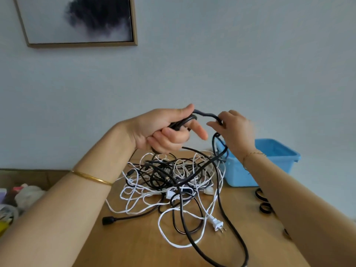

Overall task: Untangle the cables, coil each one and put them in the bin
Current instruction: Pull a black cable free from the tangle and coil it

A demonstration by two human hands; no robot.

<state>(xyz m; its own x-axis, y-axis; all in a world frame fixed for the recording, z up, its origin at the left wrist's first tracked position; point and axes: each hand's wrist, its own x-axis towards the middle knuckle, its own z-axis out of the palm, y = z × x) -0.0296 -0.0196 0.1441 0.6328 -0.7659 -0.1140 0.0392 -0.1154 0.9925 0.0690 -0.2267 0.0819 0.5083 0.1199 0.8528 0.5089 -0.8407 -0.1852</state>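
Thick black cable, lower frame, barely coiled: my left hand grips loops, my right hand pinches it; tangle left mid-bench, bin seemingly empty.

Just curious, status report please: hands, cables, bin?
Left hand grips looped black cable. Right hand pinches it. Pile tangled on table; bin beside.

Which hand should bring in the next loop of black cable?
Right, probably. The right hand pinches the black cable on the run down to the pile, while the left hand grips the loops.
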